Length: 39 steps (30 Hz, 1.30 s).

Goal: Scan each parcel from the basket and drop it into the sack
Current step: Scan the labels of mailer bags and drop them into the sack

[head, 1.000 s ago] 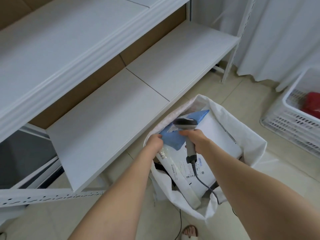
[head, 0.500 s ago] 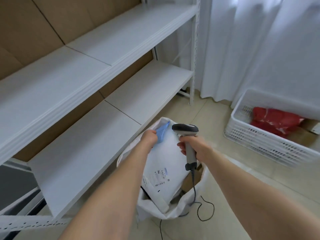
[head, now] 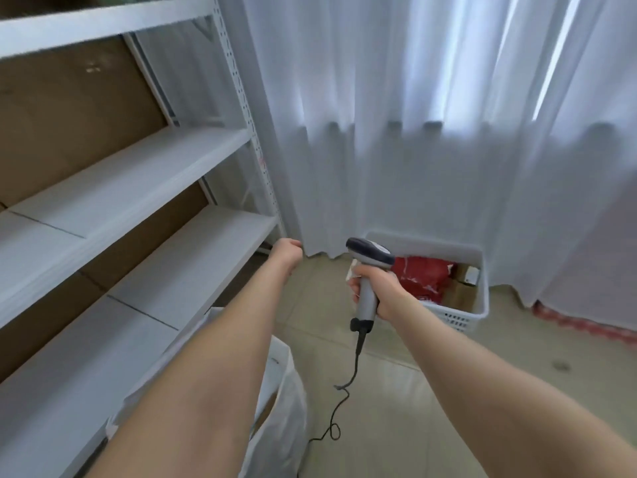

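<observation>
The red parcel [head: 422,276] lying in the white basket [head: 455,317] at 1 o'clock looks like a soft, light, crinkly plastic mailer, probably slick, so it is best pinched at an edge or a loose corner. The left hand [head: 287,252] reaches out at 11 o'clock with fingers curled under and nothing visible in it. The right hand [head: 381,293] grips the handle of the scanner [head: 370,253], and the sack [head: 286,401] stands at 7 o'clock.

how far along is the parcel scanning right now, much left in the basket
Done: the left hand holds nothing, so no parcel is mid-transfer; the white fabric sack stands by the white shelf, contents hidden. In hand: the right hand grips the grey handheld scanner. Left: a red plastic parcel and a brown cardboard box wait in the white slatted basket.
</observation>
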### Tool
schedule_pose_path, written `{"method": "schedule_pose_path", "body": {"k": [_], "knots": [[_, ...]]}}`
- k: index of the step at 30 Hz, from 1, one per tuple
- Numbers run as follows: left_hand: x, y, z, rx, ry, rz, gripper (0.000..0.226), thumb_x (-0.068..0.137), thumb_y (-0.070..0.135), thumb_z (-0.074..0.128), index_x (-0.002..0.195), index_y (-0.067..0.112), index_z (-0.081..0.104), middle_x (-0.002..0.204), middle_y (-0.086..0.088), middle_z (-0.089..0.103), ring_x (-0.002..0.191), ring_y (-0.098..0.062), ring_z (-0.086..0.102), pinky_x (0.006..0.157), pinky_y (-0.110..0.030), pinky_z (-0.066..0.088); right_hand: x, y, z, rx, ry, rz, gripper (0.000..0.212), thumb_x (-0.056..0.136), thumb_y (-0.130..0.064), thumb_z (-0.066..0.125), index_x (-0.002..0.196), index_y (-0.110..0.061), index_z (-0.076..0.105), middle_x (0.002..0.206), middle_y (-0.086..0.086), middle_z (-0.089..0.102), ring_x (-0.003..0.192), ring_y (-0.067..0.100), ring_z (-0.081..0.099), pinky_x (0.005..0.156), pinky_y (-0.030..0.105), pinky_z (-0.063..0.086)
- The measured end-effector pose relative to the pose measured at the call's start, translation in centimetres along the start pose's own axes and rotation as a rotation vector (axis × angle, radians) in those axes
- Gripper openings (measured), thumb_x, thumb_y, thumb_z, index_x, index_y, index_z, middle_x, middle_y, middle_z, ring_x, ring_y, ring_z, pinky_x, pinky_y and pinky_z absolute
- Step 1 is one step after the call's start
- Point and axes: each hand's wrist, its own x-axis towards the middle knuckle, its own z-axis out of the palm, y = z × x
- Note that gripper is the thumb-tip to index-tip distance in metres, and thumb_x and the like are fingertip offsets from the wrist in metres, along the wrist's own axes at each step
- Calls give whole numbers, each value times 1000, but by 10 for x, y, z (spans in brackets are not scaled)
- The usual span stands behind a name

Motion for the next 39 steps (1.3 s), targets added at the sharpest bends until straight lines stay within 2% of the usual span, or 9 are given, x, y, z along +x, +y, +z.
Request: {"method": "schedule_pose_path", "body": {"k": [2, 5, 10, 13, 16, 22, 27, 33, 39], "knots": [[-1, 24, 30, 10, -45, 34, 37, 95, 2, 42, 126, 12, 58, 132, -9, 54, 105, -25, 49, 81, -31, 43, -1, -15, -33, 83, 40, -1, 6, 91, -4, 59, 86, -2, 57, 55, 7, 59, 44, 15, 51, 56, 30, 45], [1, 56, 73, 15, -99, 63, 37, 96, 5, 42, 130, 13, 55, 132, -9, 53, 112, -27, 50, 84, -30, 42, 6, -37, -73, 197, 82, -4, 5, 89, -4, 60, 93, -2, 58, 64, 10, 58, 50, 18, 51, 59, 32, 46], [30, 96, 134, 5, -189, 72, 34, 95, 5, 44, 127, 10, 55, 129, -13, 55, 117, -28, 49, 89, -30, 42, 39, -72, -122, 249, 136, -19, 2, 89, -5, 62, 87, -4, 61, 66, 9, 60, 58, 18, 54, 65, 32, 49], [65, 116, 169, 11, -228, 76, 29, 95, 3, 45, 120, 12, 57, 121, -12, 56, 108, -24, 50, 88, -29, 41, 75, -94, -143, 263, 163, -4, 5, 89, -6, 63, 84, -5, 62, 64, 8, 61, 56, 17, 54, 63, 31, 50], [117, 132, 208, 37, -243, 62, 36, 95, 3, 41, 128, 11, 55, 131, -13, 54, 121, -29, 49, 101, -35, 41, 126, -117, -165, 248, 217, 17, 10, 88, -11, 66, 81, -5, 62, 62, 7, 62, 55, 18, 57, 64, 31, 53], [219, 160, 287, 123, -299, 23, 37, 95, 1, 41, 128, 9, 56, 135, -13, 53, 126, -29, 48, 107, -38, 40, 230, -157, -204, 279, 288, 88, 9, 89, -13, 65, 84, -7, 62, 62, 6, 62, 50, 14, 58, 51, 26, 52], [281, 169, 353, 196, -370, -11, 38, 96, 0, 40, 129, 9, 56, 136, -12, 53, 126, -27, 48, 107, -38, 40, 306, -170, -244, 304, 364, 140, 7, 89, -12, 65, 86, -6, 63, 64, 8, 62, 47, 14, 58, 55, 28, 54], [348, 159, 425, 265, -424, -114, 40, 96, 1, 39, 130, 12, 56, 136, -11, 53, 126, -29, 48, 107, -38, 40, 402, -167, -287, 291, 387, 250, 8, 89, -14, 66, 87, -7, 63, 66, 8, 63, 46, 13, 59, 48, 26, 53], [414, 127, 496, 241, -453, -214, 41, 97, -3, 35, 134, 6, 50, 142, -14, 46, 131, -28, 43, 108, -37, 37, 500, -148, -316, 246, 375, 346, 8, 89, -13, 65, 94, -6, 64, 68, 10, 64, 54, 17, 58, 58, 30, 54]]}}
